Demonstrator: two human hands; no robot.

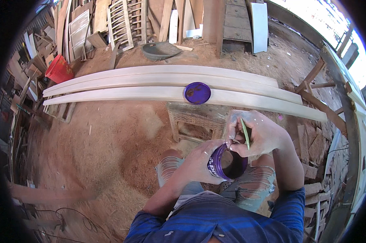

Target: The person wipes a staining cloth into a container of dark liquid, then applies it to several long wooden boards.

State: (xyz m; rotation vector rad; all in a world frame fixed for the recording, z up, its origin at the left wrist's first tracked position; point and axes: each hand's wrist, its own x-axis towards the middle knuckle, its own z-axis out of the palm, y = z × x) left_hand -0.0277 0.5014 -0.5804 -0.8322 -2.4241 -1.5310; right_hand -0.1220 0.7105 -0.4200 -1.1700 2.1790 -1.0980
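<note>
My left hand (201,158) is wrapped round the side of a purple tub (218,165), which is tilted over my lap. Its inside looks brown, though the depth of what it holds cannot be made out. Over the rim, the closed fingers of my right hand (266,131) grip a thin, light-green flat strip (245,133), seen nearly edge-on. Those fingertips are close to or touching the tub's edge near my left fingers. A purple lid (198,94), smeared with brown on its inner face, lies on pale wooden boards (126,94) beyond my hands.
A woven-pattern stool (179,117) stands under the boards. A red bucket (60,69) and a dark basin (160,51) sit behind them. Wood scraps (312,170) lie to the right, a timber frame (335,97) rises there, and cables (75,220) cross the ground at lower left.
</note>
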